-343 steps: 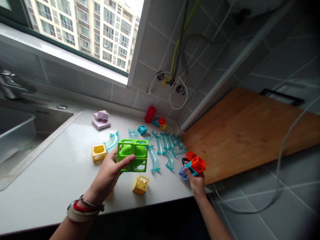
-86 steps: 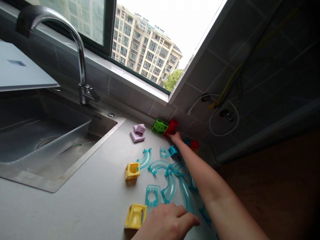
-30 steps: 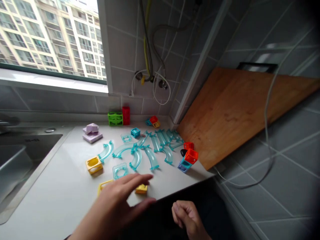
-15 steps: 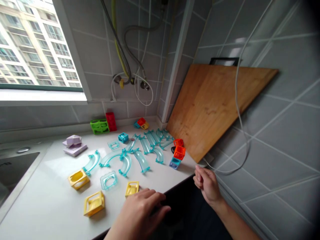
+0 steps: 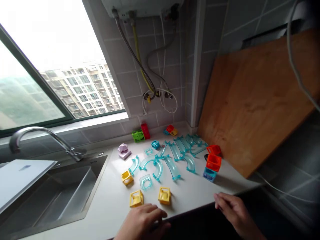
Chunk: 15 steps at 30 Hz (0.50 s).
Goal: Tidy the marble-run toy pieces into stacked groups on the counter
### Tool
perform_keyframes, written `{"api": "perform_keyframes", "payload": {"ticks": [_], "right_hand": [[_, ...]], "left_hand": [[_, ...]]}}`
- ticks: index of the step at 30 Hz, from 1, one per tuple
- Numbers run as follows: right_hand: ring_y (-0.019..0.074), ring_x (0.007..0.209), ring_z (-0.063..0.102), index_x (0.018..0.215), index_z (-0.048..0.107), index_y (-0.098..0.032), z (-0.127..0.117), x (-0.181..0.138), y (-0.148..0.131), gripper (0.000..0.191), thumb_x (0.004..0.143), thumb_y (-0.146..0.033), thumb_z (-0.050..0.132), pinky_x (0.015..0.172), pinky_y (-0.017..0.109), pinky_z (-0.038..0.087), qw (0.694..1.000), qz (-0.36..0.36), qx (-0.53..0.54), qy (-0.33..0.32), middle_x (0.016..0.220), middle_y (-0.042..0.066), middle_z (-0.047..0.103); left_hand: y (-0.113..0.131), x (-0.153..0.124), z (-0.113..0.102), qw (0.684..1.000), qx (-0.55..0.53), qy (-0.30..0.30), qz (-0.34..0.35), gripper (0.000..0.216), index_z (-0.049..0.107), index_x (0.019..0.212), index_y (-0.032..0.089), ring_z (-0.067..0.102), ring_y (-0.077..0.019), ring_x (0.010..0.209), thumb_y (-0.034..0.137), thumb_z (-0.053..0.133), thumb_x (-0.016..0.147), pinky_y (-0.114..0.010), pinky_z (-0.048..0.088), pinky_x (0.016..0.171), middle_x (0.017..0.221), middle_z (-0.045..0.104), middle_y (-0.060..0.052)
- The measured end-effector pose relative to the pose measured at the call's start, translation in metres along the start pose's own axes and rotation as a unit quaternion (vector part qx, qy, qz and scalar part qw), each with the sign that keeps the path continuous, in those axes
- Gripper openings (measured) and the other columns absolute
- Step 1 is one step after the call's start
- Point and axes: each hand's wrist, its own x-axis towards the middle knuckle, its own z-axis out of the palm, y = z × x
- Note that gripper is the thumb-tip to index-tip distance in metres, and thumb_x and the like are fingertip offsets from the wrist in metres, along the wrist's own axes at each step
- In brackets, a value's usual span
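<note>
Head view: the left hand (image 5: 143, 220) is loosely open, palm down, nothing showing in its grasp, its wrist cut off by the bottom edge; it covers the near edge of a yellow cube block (image 5: 136, 198), so contact is hard to judge. The right hand (image 5: 233, 210), fingers curled in toward the thumb, its inside hidden, is near a stack of orange and blue cube blocks (image 5: 213, 163) on the counter (image 5: 190, 191). That stack partly hides a black piece (image 5: 206, 156); beyond, translucent teal track pieces (image 5: 172, 166) overlap confusingly
</note>
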Motion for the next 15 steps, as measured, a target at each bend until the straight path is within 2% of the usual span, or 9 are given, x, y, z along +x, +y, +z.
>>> {"api": "perform_keyframes", "payload": {"ticks": [2, 4, 7, 9, 12, 15], "right_hand": [[0.0155, 0.06, 0.045, 0.065, 0.058, -0.019, 0.018, 0.021, -0.008, 0.048, 0.099, -0.052, 0.051, 0.059, 0.029, 0.034, 0.997, -0.058, -0.029, -0.033, 0.06, -0.002, 0.044], [0.0149, 0.057, 0.043, 0.065, 0.058, -0.019, 0.034, 0.043, -0.015, 0.048, 0.099, -0.053, 0.05, 0.057, 0.029, 0.033, 0.994, -0.09, -0.029, -0.049, 0.057, -0.003, 0.042], [0.0139, 0.053, 0.039, 0.066, 0.058, -0.019, 0.05, 0.067, -0.015, 0.047, 0.098, -0.053, 0.05, 0.054, 0.028, 0.03, 0.992, -0.109, -0.011, -0.056, 0.055, -0.005, 0.038], [0.014, 0.054, 0.041, 0.068, 0.06, -0.018, 0.054, 0.074, -0.009, 0.045, 0.097, -0.051, 0.051, 0.054, 0.028, 0.032, 0.991, -0.114, -0.002, -0.068, 0.056, -0.004, 0.042], [0.0155, 0.057, 0.046, 0.07, 0.064, -0.018, 0.051, 0.076, -0.002, 0.043, 0.096, -0.05, 0.053, 0.056, 0.028, 0.035, 0.988, -0.117, 0.005, -0.097, 0.06, -0.002, 0.051], [0.0157, 0.058, 0.048, 0.07, 0.064, -0.019, 0.049, 0.075, 0.0, 0.043, 0.096, -0.051, 0.052, 0.056, 0.028, 0.036, 0.986, -0.117, -0.002, -0.116, 0.06, -0.002, 0.053]], "left_hand": [[-0.018, 0.0, -0.037, 0.995, 0.044, -0.032, -0.089, 0.018, 0.072, 0.097, 0.025, 0.072, -0.0167, 0.075, 0.033, 0.056, 0.098, -0.024, 0.054, 0.069, 0.087, 0.076, -0.004], [-0.042, 0.005, -0.068, 0.985, 0.094, -0.038, -0.143, 0.022, 0.072, 0.098, 0.026, 0.072, -0.0178, 0.078, 0.036, 0.053, 0.1, -0.025, 0.054, 0.07, 0.09, 0.076, -0.004], [-0.085, 0.015, -0.093, 0.957, 0.187, -0.065, -0.212, 0.031, 0.07, 0.111, 0.026, 0.072, -0.0247, 0.087, 0.05, 0.058, 0.094, -0.031, 0.054, 0.074, 0.096, 0.076, -0.005], [-0.111, 0.019, -0.096, 0.945, 0.2, -0.093, -0.243, 0.046, 0.065, 0.124, 0.024, 0.071, -0.0292, 0.098, 0.053, 0.065, 0.087, -0.036, 0.055, 0.081, 0.111, 0.074, -0.009], [-0.14, 0.022, -0.087, 0.933, 0.21, -0.115, -0.268, 0.07, 0.059, 0.134, 0.021, 0.067, -0.0348, 0.112, 0.048, 0.08, 0.073, -0.042, 0.054, 0.091, 0.129, 0.067, -0.015], [-0.155, 0.022, -0.076, 0.925, 0.21, -0.126, -0.289, 0.069, 0.059, 0.133, 0.021, 0.066, -0.0345, 0.114, 0.041, 0.081, 0.071, -0.041, 0.053, 0.094, 0.126, 0.069, -0.015]]}}
